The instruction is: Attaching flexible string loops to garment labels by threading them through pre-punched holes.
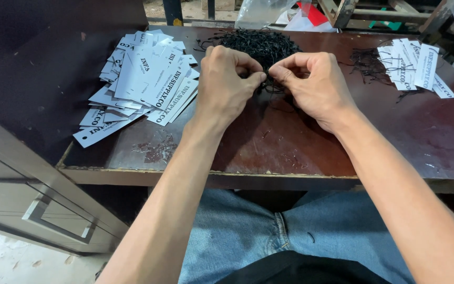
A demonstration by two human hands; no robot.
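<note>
My left hand (226, 84) and my right hand (313, 84) meet fingertip to fingertip over a dark brown table (290, 152). Both pinch a thin black string (267, 84) between thumb and forefinger, just in front of a tangled heap of black strings (258, 42). A spread pile of white paper tags with black print (143, 79) lies to the left of my left hand. A smaller stack of white tags with black strings attached (413, 66) lies at the right, beside a few loose strings (366, 60).
A grey cabinet with a metal handle (43, 210) stands at the lower left. Clear plastic bags (264, 10) and wooden frames (374, 10) lie beyond the table's far edge. My legs in blue jeans (269, 231) are under the table's front edge.
</note>
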